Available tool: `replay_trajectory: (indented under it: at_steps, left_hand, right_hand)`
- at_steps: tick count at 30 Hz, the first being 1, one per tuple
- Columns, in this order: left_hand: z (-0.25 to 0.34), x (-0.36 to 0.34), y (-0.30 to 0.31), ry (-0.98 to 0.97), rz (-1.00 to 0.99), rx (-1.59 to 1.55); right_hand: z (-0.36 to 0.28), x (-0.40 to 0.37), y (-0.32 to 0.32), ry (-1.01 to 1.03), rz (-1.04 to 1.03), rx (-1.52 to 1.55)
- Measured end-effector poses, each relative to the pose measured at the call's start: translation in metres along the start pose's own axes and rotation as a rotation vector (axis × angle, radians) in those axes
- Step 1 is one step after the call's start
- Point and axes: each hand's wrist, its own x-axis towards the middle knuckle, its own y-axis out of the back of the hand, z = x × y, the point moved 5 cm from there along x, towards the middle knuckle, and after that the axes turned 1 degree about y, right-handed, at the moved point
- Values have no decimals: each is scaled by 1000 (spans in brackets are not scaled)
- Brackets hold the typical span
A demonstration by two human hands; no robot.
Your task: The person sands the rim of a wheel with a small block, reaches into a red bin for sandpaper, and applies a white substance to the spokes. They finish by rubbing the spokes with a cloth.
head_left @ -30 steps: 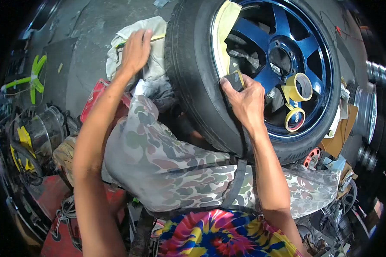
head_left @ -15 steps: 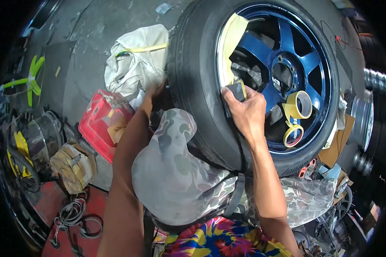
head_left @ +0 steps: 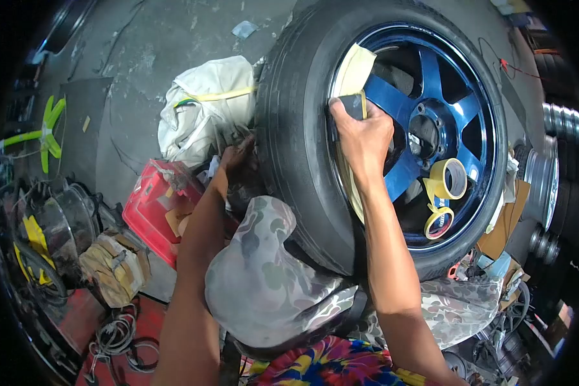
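Since the earlier frame, the right hand and the pad have moved up the rim's edge, from between 8 and 9 o'clock to about 10, taking the hub as the dial's centre, while the left hand is still low beside the cloth. Largest first, the tyre is tilted, face towards the person, with the blue rim seated inside it. The cloth lies in a heap outside the tyre, between 9 and 10 o'clock, and the red tray sits further out, near 8. The left hand is at 9, just outside the tread; its fingers are in shadow, so I cannot tell whether they grasp anything. The big roll rests on the rim at 5, the small roll just short of 6. The yellow tape shows above the pad, past 10, and again near 8. The right hand grips the dark pad between thumb and fingers, against the rim's edge. The step in hand looks like working the pad along that edge; a further stroke would call for light, even pressure, without lifting the tape.
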Motion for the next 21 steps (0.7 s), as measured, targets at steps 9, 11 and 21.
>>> replay_trajectory:
  at_steps: [9, 11, 21]
  left_hand:
    - [55, -14, -6, 498, 155, -429]
    - [44, -9, -5, 542, 139, -428]
    - [32, -10, -13, 748, 139, -538]
  right_hand:
    - [2, 21, -8, 61, 73, -24]
    - [-4, 25, -7, 6, 63, -66]
    - [16, 38, -11, -24, 8, -26]
